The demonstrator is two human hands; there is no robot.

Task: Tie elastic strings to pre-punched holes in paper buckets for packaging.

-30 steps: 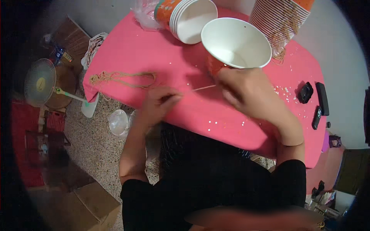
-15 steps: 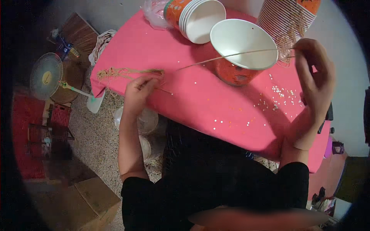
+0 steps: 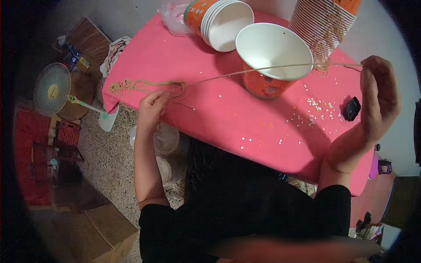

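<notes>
A thin tan string (image 3: 280, 66) stretches taut across the table, passing in front of a large red paper bucket (image 3: 266, 86) with a white inside. Its right end is pinched between the thumb and fingers of my right hand (image 3: 382, 94), raised over the table's right side. My left hand (image 3: 153, 107) is closed at the near left edge, with the string running down to its fingers. A loose bundle of tan strings (image 3: 140, 85) lies just beyond that hand. What exactly sits inside the left fist is hidden.
Nested paper buckets (image 3: 228, 28) lie on their side at the back, beside a clear plastic bag (image 3: 173, 17). A tall bucket stack (image 3: 322, 28) with strings draped over it stands at back right. Small white dots (image 3: 313, 107) and a black object (image 3: 352, 108) rest on the pink tablecloth (image 3: 197, 125).
My right hand has moved right and slightly down, drawing the string farther out. The left hand has shifted slightly left and closed more tightly. The black object has come into view.
</notes>
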